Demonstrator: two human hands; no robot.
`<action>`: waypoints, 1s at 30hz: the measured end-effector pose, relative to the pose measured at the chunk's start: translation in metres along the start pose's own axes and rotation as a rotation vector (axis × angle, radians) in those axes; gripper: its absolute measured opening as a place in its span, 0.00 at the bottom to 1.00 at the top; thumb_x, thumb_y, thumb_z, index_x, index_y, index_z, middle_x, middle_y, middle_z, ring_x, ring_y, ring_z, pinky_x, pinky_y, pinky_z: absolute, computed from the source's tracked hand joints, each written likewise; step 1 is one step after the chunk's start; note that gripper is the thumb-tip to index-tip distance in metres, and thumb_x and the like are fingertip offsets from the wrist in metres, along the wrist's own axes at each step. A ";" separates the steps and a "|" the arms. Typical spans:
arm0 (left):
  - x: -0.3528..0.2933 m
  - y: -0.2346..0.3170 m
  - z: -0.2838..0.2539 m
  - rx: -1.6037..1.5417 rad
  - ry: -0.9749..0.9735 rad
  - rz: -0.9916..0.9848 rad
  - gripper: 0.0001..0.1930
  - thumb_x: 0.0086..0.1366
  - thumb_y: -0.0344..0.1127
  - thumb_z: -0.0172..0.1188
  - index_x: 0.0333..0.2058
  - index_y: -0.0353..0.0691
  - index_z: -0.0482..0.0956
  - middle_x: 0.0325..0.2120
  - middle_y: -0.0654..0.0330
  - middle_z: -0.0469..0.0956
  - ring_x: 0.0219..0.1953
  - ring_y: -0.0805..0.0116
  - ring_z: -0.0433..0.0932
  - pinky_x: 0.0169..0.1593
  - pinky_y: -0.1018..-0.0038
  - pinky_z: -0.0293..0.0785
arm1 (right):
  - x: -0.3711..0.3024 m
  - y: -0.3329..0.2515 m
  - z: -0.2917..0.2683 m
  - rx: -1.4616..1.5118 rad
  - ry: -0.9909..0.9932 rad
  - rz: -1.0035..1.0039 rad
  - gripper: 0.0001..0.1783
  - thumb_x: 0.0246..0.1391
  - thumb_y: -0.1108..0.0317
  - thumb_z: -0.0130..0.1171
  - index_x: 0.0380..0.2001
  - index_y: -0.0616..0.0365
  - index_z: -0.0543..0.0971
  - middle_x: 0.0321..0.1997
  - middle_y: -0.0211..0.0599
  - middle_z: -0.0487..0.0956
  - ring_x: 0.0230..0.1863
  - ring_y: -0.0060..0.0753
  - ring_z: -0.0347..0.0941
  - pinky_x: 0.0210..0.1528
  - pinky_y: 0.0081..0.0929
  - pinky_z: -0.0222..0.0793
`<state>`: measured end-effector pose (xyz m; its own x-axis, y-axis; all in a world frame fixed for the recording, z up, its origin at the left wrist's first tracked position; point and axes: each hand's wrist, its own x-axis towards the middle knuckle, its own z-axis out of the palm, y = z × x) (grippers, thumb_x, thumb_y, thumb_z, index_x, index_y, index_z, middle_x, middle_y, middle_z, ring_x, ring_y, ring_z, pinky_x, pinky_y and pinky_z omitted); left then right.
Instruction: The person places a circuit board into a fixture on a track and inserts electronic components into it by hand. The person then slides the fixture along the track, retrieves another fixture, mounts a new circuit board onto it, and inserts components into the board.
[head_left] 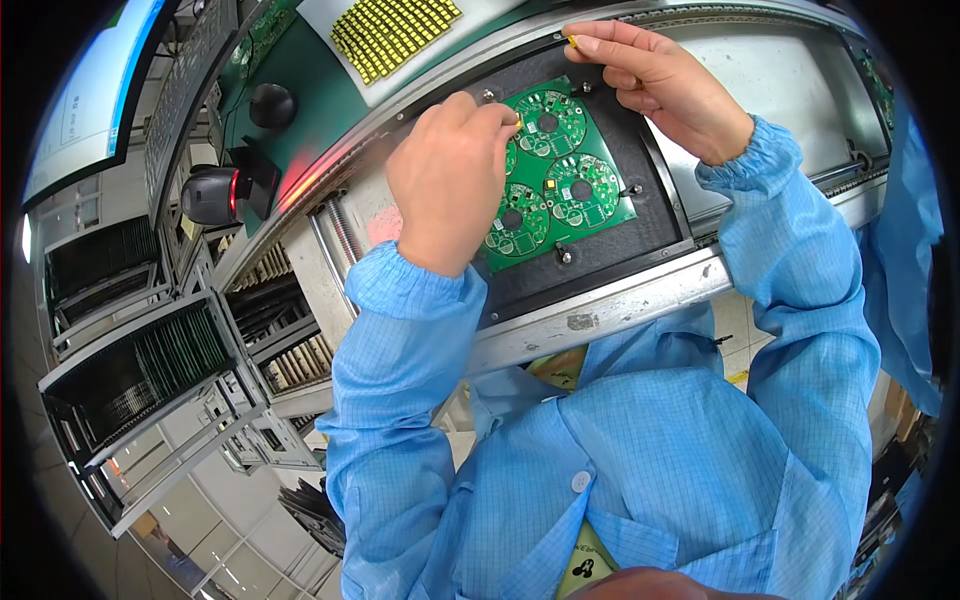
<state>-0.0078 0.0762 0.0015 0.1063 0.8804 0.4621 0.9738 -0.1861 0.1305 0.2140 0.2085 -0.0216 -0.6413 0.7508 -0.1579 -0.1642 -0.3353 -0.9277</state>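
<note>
blue gridded-cloth smock [660, 430] nearest; left hand [447, 172], pinching a tiny yellow block [519, 122], partly hides green circuit board [562, 157]; right hand [672, 85] pinches another block [573, 42], half-hidden.

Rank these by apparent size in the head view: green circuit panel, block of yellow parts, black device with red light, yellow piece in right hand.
1. Green circuit panel, though partly hidden
2. Block of yellow parts
3. Black device with red light
4. Yellow piece in the right hand

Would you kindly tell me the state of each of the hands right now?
Left hand: closed, pinching a small yellow part.
Right hand: closed, pinching another small yellow part.
</note>
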 end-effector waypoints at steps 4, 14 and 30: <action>0.000 0.000 0.000 -0.020 0.001 -0.002 0.04 0.59 0.39 0.74 0.32 0.51 0.88 0.24 0.64 0.74 0.30 0.61 0.80 0.31 0.65 0.73 | 0.005 0.010 -0.007 -0.068 0.019 0.048 0.22 0.72 0.59 0.60 0.63 0.55 0.80 0.49 0.19 0.83 0.28 0.03 0.57 0.24 0.06 0.52; -0.001 -0.001 0.000 -0.014 -0.063 -0.025 0.02 0.60 0.37 0.72 0.32 0.51 0.88 0.27 0.65 0.77 0.34 0.61 0.81 0.35 0.63 0.77 | -0.002 0.005 0.011 -0.365 0.032 -0.012 0.19 0.71 0.57 0.62 0.59 0.53 0.83 0.41 0.13 0.81 0.30 0.03 0.58 0.28 0.09 0.50; -0.005 -0.007 0.011 -0.191 -0.113 -0.209 0.04 0.60 0.41 0.74 0.32 0.52 0.90 0.25 0.63 0.77 0.31 0.59 0.81 0.32 0.62 0.74 | -0.003 -0.009 0.024 -0.223 0.031 0.153 0.16 0.71 0.65 0.61 0.57 0.59 0.80 0.42 0.23 0.83 0.32 0.12 0.72 0.33 0.11 0.67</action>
<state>-0.0128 0.0780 -0.0118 -0.0598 0.9493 0.3086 0.9227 -0.0653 0.3799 0.1993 0.1957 -0.0045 -0.6225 0.7189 -0.3094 0.1041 -0.3157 -0.9431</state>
